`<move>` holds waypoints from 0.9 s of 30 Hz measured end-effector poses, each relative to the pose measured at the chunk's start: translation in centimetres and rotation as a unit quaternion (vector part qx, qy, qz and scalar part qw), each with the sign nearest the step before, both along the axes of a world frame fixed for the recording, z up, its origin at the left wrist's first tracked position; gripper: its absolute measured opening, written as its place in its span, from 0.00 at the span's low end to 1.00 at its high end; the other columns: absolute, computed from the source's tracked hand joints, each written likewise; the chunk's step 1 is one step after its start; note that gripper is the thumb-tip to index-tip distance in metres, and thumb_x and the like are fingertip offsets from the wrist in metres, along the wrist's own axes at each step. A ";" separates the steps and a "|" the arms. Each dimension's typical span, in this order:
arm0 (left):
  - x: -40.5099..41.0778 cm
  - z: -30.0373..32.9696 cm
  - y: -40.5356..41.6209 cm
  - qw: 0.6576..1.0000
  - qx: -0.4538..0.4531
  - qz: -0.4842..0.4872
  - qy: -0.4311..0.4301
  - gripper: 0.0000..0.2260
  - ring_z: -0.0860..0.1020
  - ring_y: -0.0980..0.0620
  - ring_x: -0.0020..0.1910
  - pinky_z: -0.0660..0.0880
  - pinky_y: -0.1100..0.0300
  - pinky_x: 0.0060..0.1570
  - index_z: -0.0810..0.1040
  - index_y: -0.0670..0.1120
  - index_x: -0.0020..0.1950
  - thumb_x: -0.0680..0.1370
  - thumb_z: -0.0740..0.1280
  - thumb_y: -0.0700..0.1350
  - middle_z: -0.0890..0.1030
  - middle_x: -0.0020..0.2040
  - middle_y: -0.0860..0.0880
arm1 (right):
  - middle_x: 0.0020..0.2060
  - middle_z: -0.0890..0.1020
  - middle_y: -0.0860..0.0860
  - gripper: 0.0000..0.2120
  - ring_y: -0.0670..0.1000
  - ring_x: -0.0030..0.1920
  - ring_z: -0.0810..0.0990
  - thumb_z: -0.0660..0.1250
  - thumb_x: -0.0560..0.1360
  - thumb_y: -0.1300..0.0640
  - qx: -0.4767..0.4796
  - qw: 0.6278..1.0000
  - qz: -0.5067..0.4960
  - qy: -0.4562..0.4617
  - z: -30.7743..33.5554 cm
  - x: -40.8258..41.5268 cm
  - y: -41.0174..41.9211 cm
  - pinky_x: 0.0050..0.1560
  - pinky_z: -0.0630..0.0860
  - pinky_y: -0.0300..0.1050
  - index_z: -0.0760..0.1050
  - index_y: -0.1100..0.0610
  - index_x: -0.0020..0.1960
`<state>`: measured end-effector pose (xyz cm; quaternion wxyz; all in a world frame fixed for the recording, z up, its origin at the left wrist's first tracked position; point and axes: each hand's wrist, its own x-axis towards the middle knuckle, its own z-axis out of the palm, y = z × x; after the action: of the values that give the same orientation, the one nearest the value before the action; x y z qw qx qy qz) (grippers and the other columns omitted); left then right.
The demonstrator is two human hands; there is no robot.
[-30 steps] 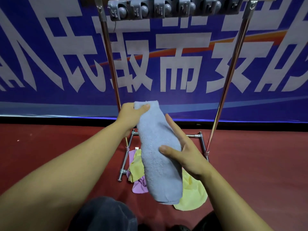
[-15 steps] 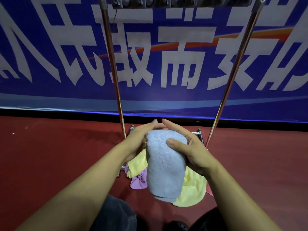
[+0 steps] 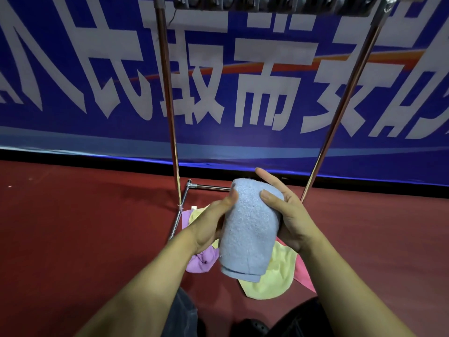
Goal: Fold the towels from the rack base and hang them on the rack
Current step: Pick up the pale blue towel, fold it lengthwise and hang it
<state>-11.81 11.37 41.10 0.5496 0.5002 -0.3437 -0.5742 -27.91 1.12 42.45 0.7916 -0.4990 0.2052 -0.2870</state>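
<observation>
A folded pale blue towel (image 3: 247, 229) hangs between both my hands above the rack base. My left hand (image 3: 211, 224) holds its left side, thumb pressed on the front near the top. My right hand (image 3: 289, 215) grips the right side, thumb on the front and fingers behind it. Below lie a yellow towel (image 3: 272, 278), a purple towel (image 3: 201, 261) and a pink towel (image 3: 303, 273) on the rack base (image 3: 184, 198). The metal rack's two poles (image 3: 167, 93) rise to a clip bar (image 3: 267, 3) at the top edge.
Red floor (image 3: 85, 227) spreads to both sides. A blue banner with white characters (image 3: 243, 81) covers the wall behind the rack. My knees in dark trousers (image 3: 182, 314) show at the bottom edge.
The towel came down from chest height to just above the base. My left hand moved from its top edge to its left side; the fold became shorter.
</observation>
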 end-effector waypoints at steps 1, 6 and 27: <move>0.1 -0.2 0.0 1.000 -0.006 0.003 -0.023 0.37 0.82 0.46 0.62 0.76 0.48 0.65 0.80 0.44 0.64 0.67 0.71 0.72 0.85 0.61 0.44 | 0.65 0.82 0.58 0.26 0.58 0.61 0.83 0.70 0.75 0.60 0.001 1.000 0.001 0.002 -0.1 0.1 0.0 0.59 0.82 0.51 0.77 0.47 0.71; 0.1 -0.4 0.0 0.996 -0.011 0.035 -0.080 0.29 0.85 0.44 0.57 0.77 0.41 0.64 0.82 0.42 0.58 0.67 0.77 0.62 0.87 0.55 0.43 | 0.66 0.81 0.58 0.27 0.61 0.64 0.82 0.71 0.77 0.64 -0.008 1.000 0.015 0.015 -0.4 0.4 0.2 0.63 0.80 0.57 0.75 0.45 0.72; -0.4 -1.0 -1.2 0.981 0.007 0.177 -0.081 0.20 0.86 0.42 0.51 0.79 0.37 0.60 0.84 0.42 0.54 0.75 0.74 0.58 0.87 0.50 0.43 | 0.51 0.87 0.54 0.25 0.54 0.52 0.87 0.71 0.78 0.61 -0.020 0.996 -0.090 0.021 -1.3 1.5 -0.1 0.52 0.83 0.48 0.73 0.49 0.73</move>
<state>-12.21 10.17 40.12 0.6097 0.6018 -0.2891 -0.4273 -26.41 1.07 41.18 0.7479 -0.5000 0.2603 -0.3505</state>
